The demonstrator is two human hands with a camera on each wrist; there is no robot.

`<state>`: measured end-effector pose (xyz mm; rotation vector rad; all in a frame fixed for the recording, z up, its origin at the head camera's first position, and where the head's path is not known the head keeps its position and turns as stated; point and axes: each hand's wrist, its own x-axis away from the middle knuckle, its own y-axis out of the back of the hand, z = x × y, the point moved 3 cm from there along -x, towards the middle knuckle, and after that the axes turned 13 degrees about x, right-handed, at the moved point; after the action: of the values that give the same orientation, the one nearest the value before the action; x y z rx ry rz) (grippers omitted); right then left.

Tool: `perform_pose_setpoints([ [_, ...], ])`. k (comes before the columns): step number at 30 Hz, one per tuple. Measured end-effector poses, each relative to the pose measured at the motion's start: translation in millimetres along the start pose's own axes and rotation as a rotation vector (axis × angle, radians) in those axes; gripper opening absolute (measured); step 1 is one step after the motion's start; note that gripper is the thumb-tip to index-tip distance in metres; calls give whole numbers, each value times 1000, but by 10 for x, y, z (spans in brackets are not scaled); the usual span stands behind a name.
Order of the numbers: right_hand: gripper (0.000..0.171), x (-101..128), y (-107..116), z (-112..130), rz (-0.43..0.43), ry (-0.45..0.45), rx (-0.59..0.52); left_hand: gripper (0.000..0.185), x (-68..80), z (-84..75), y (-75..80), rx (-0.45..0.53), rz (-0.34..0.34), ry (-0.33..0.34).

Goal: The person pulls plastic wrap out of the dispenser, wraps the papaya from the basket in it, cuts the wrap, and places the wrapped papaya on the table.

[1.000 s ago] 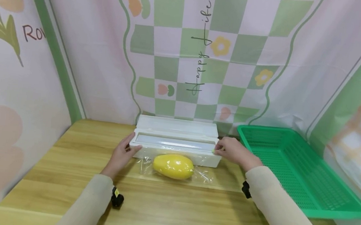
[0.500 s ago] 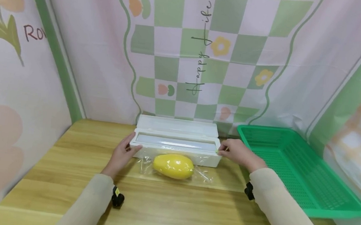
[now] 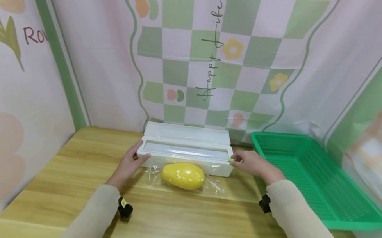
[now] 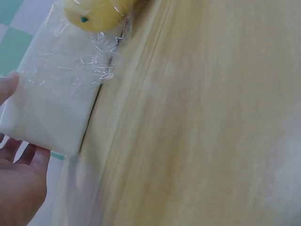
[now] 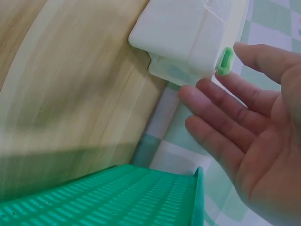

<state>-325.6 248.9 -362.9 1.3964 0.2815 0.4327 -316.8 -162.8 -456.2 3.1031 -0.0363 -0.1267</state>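
A white cling-film dispenser box (image 3: pixel 187 150) lies open across the back of the wooden table (image 3: pixel 183 220). In front of it a yellow fruit (image 3: pixel 183 175) sits on a sheet of clear film (image 3: pixel 216 185) pulled from the box. My left hand (image 3: pixel 132 161) braces the box's left end, thumb on the front and straight fingers against the end (image 4: pixel 23 155). At the box's right end my right hand (image 3: pixel 244 161) is held with straight fingers (image 5: pixel 221 113) just beside the small green slider (image 5: pixel 225 61), gripping nothing.
A shallow green plastic basket (image 3: pixel 311 180) stands at the right, close to my right forearm. Patterned cloth walls close in the table at the back and both sides. Bare wood stretches across the front of the table.
My right hand has drifted a little to the right along the box's end, and its fingers have come off the green slider. Left hand, box and fruit have stayed put.
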Motion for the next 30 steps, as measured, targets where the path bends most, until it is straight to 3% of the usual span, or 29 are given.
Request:
perform_pose_setpoints([
  [7, 38, 78, -31, 95, -63, 25, 47, 80, 27, -69, 33, 11, 62, 30],
  [10, 35, 108, -40, 133, -136, 31, 80, 80, 27, -114, 66, 11, 89, 54],
  [13, 30, 133, -43, 176, -225, 33, 111, 74, 17, -160, 103, -7, 65, 42],
  [17, 24, 156, -52, 290, -316, 59, 93, 59, 27, -270, 94, -57, -10, -60],
  [21, 23, 145, -129, 458, -367, 118, 55, 44, 96, -426, -41, -132, -31, -202],
  [25, 27, 113, -271, 665, -367, 162, 21, 36, 174, -508, -277, -233, 44, -357],
  [28, 39, 99, -383, 824, -305, 154, -28, 38, 245, -515, -490, -328, 149, -423],
  [30, 49, 85, -458, 902, -262, 136, -54, 42, 285, -495, -617, -374, 229, -430],
])
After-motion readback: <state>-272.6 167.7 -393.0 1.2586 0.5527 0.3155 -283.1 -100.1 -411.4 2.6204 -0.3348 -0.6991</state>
